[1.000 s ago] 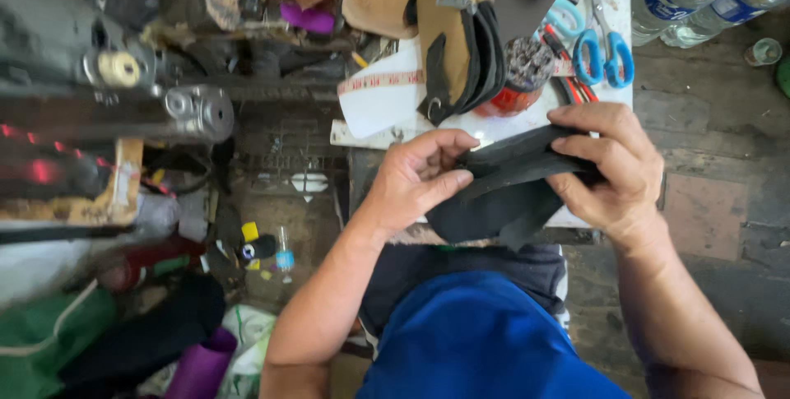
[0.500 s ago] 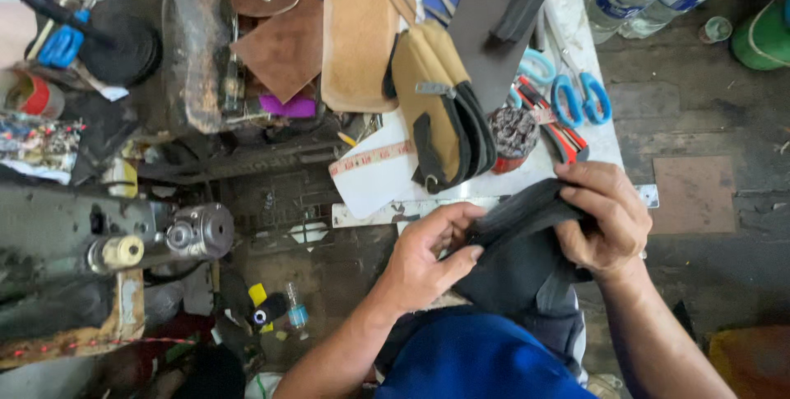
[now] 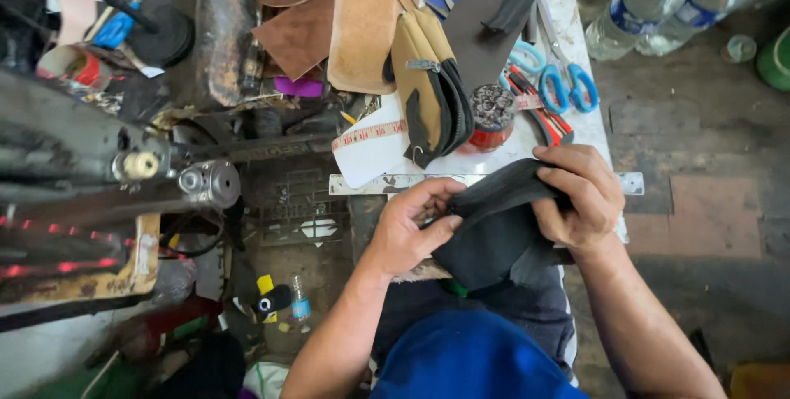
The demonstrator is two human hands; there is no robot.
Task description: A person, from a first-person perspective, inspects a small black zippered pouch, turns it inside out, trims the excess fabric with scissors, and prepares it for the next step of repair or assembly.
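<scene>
From the head camera, looking down at my lap in the lower middle of the frame, I hold a dark leather piece [image 3: 494,226] in both hands. My left hand [image 3: 411,230] pinches its near edge, thumb and fingers closed on the fold, and my right hand [image 3: 576,197] is clamped over its far end. The piece is folded but shows no stitching or clasp that I can see, so I judge the work only partly done. Finished tan pouches [image 3: 428,78] stand at upper centre, blue scissors [image 3: 559,78] beside them, and the sewing machine [image 3: 107,177] sits at left.
</scene>
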